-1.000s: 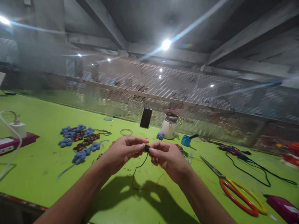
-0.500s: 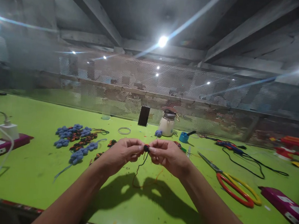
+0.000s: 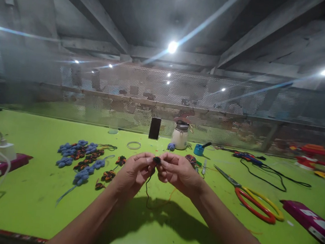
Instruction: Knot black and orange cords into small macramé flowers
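Observation:
Between the fingertips of both hands is a small dark crocheted piece, mostly black, held above the table. My left hand pinches its left edge with thumb and forefinger. The right edge is gripped the same way by my right hand. A loose yarn tail, dark and then orange, hangs from the piece and curls down over the table. Left of my left hand lie black-and-orange crocheted flowers. Behind my right hand sits a ball of multicoloured yarn, partly hidden.
Blue crocheted flowers lie on the green table. Scissors and a purple power strip are at right, another power strip at left. Farther back stand a phone, a jar and a blue pot.
The camera view has shifted slightly to the right. Both hands keep their pinch, while the crocheted piece has turned and shows more black. Its yarn tail hangs closer to my left hand.

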A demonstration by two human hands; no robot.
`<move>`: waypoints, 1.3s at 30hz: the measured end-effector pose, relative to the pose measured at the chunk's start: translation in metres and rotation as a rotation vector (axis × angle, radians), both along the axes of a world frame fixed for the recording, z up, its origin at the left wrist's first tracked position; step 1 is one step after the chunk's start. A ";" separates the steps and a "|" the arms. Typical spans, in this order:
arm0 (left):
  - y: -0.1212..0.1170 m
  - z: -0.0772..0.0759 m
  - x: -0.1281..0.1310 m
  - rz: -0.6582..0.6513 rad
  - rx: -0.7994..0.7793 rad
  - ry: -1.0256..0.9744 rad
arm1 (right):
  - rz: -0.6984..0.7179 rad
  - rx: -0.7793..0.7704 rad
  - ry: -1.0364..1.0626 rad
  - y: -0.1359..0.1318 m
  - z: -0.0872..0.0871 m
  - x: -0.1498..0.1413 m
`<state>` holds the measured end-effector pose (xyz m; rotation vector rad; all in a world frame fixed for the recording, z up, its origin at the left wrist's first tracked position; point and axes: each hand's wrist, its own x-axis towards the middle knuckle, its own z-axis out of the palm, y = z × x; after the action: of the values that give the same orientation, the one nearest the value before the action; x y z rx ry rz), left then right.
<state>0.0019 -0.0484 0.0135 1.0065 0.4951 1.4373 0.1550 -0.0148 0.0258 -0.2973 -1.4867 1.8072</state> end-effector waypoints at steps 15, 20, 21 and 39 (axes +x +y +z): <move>0.006 0.003 -0.011 0.074 0.050 0.499 | -0.171 0.167 -0.230 0.004 0.000 0.004; 0.006 0.002 -0.012 -0.118 -0.007 0.381 | -0.105 0.141 -0.181 0.004 0.001 0.006; 0.005 0.002 -0.012 -0.153 -0.016 0.343 | -0.093 0.145 -0.176 0.004 0.001 0.006; 0.010 0.000 -0.016 -0.079 -0.058 0.099 | -0.205 0.163 -0.251 -0.013 -0.002 -0.010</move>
<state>-0.0145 -0.0383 0.0138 1.0433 0.5596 1.3004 0.1451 -0.0276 0.0239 -0.5891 -1.6979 1.5190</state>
